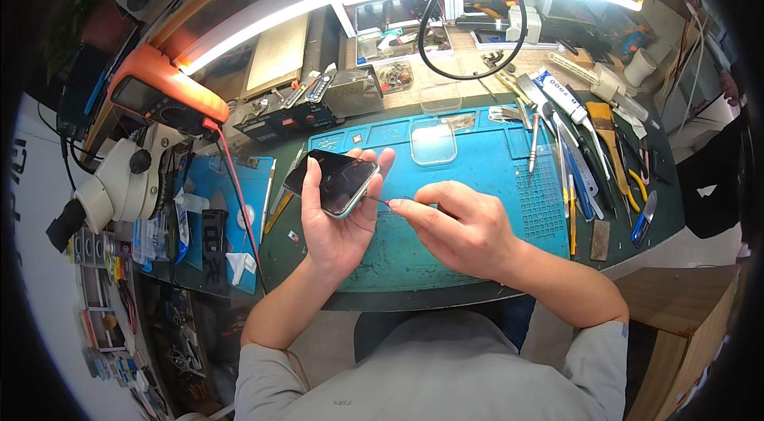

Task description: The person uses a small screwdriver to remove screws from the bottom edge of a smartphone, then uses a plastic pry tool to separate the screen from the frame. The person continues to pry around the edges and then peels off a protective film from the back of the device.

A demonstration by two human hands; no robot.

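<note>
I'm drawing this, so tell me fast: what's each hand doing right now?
Left hand: closed around a phone.
Right hand: closed, pinching a thin tool, which points at the phone's edge.

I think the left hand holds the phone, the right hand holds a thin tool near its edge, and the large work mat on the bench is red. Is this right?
Not quite: the large work mat is blue, as the head view shows. The left hand does hold the phone, and the right hand holds the thin tool near its edge.
</note>
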